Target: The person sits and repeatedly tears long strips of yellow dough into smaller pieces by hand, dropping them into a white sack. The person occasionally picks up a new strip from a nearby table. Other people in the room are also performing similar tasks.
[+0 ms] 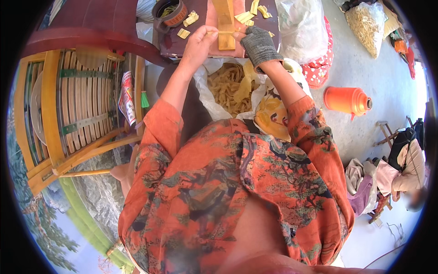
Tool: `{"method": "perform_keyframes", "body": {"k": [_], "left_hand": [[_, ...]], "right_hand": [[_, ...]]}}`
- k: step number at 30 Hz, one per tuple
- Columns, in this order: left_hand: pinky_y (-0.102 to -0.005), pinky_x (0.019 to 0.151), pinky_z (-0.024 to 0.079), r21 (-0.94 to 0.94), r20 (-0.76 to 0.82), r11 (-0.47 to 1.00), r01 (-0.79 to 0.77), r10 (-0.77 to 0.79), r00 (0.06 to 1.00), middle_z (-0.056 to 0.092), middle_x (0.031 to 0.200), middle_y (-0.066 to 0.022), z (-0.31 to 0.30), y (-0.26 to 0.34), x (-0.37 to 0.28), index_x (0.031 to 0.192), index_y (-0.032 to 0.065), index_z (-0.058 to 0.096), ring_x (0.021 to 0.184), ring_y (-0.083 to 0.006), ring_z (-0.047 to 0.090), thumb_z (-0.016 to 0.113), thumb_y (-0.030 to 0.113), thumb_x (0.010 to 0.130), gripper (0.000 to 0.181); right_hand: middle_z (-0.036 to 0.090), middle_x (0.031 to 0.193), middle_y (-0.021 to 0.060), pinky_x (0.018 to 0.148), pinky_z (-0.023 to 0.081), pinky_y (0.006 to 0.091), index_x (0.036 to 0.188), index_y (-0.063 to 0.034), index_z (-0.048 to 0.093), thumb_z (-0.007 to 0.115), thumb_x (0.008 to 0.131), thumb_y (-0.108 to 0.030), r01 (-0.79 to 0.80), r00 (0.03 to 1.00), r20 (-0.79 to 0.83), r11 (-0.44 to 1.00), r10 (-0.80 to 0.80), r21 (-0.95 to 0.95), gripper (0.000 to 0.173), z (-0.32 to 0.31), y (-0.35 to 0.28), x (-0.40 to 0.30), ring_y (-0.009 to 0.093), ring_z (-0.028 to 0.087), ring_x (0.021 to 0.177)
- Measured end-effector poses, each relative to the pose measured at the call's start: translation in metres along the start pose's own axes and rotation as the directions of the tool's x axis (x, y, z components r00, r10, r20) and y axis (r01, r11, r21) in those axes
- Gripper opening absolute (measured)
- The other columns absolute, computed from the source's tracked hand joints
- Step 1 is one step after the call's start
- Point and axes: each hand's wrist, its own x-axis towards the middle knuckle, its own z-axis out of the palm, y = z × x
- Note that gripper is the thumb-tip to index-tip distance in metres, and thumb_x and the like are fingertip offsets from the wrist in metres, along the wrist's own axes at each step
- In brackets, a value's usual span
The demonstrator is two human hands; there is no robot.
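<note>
Between finger and thumb, my bare left hand [201, 40] pinches one end of a narrow pale-yellow strip [225, 32]. My right hand [258, 44], in a grey knitted fingerless glove, grips the other end. The strip lies across a wooden block [226, 44] with a taller, narrowing part toward the far side. A pink cloth [212, 51] is under the block on a dark red tabletop [195, 41]. Folded pale-yellow pieces [191, 19] are scattered on both sides. Below my hands, a white plastic bag [209, 90] holds many tan strips [227, 85].
A mug [171, 15] with dark liquid stands at the far left of the tabletop. A slatted wooden chair [82, 102] is on my left. On the right are a filled plastic bag [301, 30], an orange thermos flask [345, 100] and a seated person [409, 164].
</note>
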Motion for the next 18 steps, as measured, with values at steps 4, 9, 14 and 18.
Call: {"method": "perform_keyframes", "body": {"k": [4,9,14,18], "left_hand": [[-0.0178,0.051,0.035,0.049,-0.007,0.996,0.069,-0.069,0.998,0.041,0.063,0.0075,0.001,0.003,0.011,0.094,0.0097,0.057,0.055,-0.0021,0.039,0.052,0.024,0.090,0.015],[-0.0228,0.056,0.040,0.292,-0.060,0.956,0.028,-0.011,0.998,0.052,0.066,0.0017,0.004,-0.021,0.032,0.090,0.0044,0.060,0.060,-0.0073,0.048,0.053,0.025,0.084,0.022],[-0.0259,0.062,0.044,0.584,-0.095,0.804,0.110,-0.067,0.993,0.062,0.079,-0.0046,-0.005,-0.032,0.019,0.098,0.0033,0.061,0.070,-0.0129,0.057,0.050,0.024,0.086,0.026],[-0.0275,0.072,0.049,-0.320,0.096,0.850,0.418,-0.409,0.907,0.061,0.100,-0.0067,-0.011,-0.001,-0.021,0.118,0.0043,0.050,0.084,-0.0154,0.059,0.044,0.018,0.092,0.029]], "right_hand": [[0.058,0.077,0.0129,0.068,0.046,0.0403,0.088,-0.0112,0.065,0.057,0.080,-0.026,-0.012,1.000,0.001,0.998,0.012,-0.054,0.018,-0.004,-0.002,0.009,0.029,0.059,0.078],[0.062,0.091,0.0179,0.074,0.047,0.0411,0.091,-0.0058,0.065,0.048,0.084,-0.022,-0.324,0.928,0.146,0.935,0.344,-0.144,0.024,0.033,0.019,0.022,0.031,0.061,0.084],[0.062,0.093,0.0196,0.079,0.046,0.0426,0.090,-0.0012,0.063,0.048,0.084,-0.028,0.089,0.930,0.359,0.896,0.082,-0.435,0.031,0.050,0.047,0.010,0.036,0.059,0.087],[0.063,0.075,0.0110,0.068,0.049,0.0318,0.086,-0.0025,0.062,0.053,0.085,-0.018,-0.353,0.934,0.075,0.935,0.350,0.027,0.018,0.038,0.033,-0.010,0.023,0.062,0.071]]}}
